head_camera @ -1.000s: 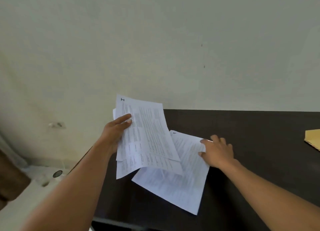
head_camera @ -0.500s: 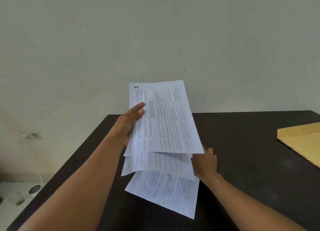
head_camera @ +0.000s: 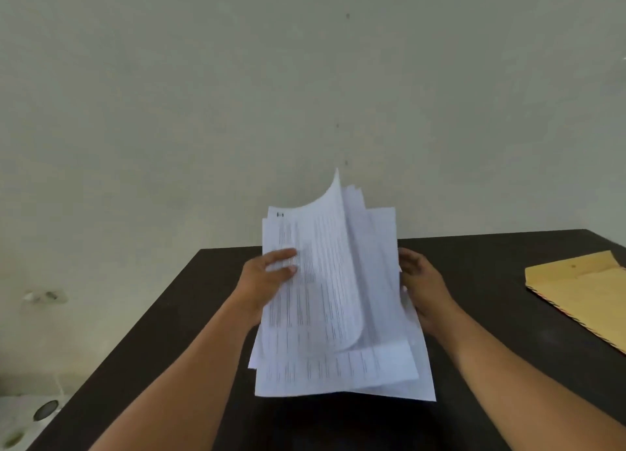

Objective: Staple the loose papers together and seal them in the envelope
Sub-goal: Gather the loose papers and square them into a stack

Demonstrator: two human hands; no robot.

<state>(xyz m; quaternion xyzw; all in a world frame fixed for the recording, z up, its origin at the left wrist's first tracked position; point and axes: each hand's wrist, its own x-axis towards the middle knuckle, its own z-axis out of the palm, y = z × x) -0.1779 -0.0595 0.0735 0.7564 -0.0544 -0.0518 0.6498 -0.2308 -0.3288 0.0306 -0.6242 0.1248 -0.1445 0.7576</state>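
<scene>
— Where did we have the printed papers (head_camera: 325, 298)?

— Up off the dark table (head_camera: 491, 264), in front of us, tilted towards the pale wall (head_camera: 305, 95). The sheets were uneven: their lower edges sat staggered, and the right side of the top sheet had curled up and away from the ones under it. The print was too blurred for us to read.

— And how did we hold them?

— Our left hand (head_camera: 267, 278) gripped the left edge, thumb and a finger pressed on the front of the stack and the rest of the fingers behind it. Our right hand (head_camera: 420, 281) was against the right edge, fingers bent towards the paper, but the sheets hid their tips. We could not tell whether it clasped the stack or only steadied it.

— The envelope?

— The tan envelope (head_camera: 582, 291) lay flat on the table at the far right, well apart from both hands and the papers, with a striped border along its near edge.
</scene>
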